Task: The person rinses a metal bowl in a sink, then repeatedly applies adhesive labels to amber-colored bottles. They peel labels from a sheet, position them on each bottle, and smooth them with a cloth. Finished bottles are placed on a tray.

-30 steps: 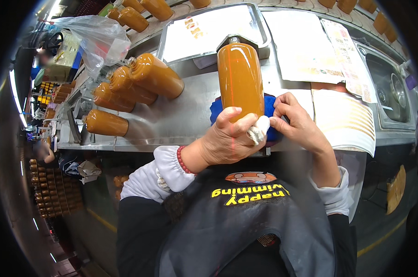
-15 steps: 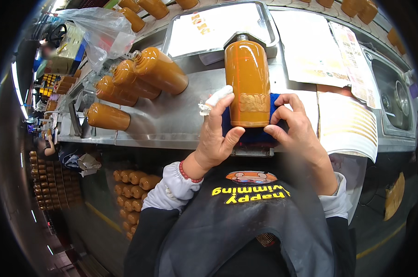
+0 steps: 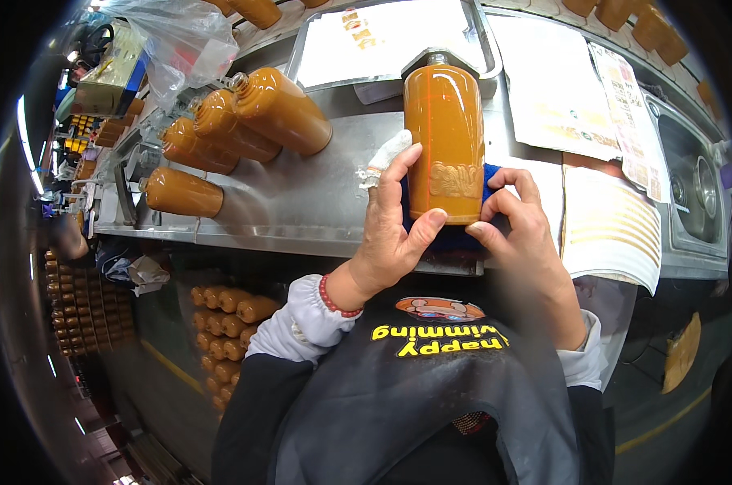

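A glossy amber-brown bottle [image 3: 444, 121] with a raised emblem near its base lies in front of me, its clear neck away from me against a dark angled holder [image 3: 468, 63]. A thin red line runs along the bottle's length. Blue cloth [image 3: 489, 174] shows beside its lower end. My left hand [image 3: 397, 214] grips the bottle's lower left, thumb at the base edge and fingers along the side; one finger has a white wrapping [image 3: 390, 153]. At the lower right corner, my right hand [image 3: 518, 214] has bent fingers and its thumb against the bottle. Some of its fingertips are hidden.
Several similar bottles [image 3: 281, 111] lie on the metal worktop [image 3: 334, 202] at left, near a clear plastic bag [image 3: 180, 48]. A metal tray [image 3: 495, 56] holds white sheets behind. Printed sheets [image 3: 609, 218] and a metal basin [image 3: 689, 178] are at right. More bottles [image 3: 228, 323] are stacked below left.
My left thumb has moved up onto the bottle's base edge. The view has shifted slightly, and the bottle appears a little farther right. My right hand keeps nearly the same pose.
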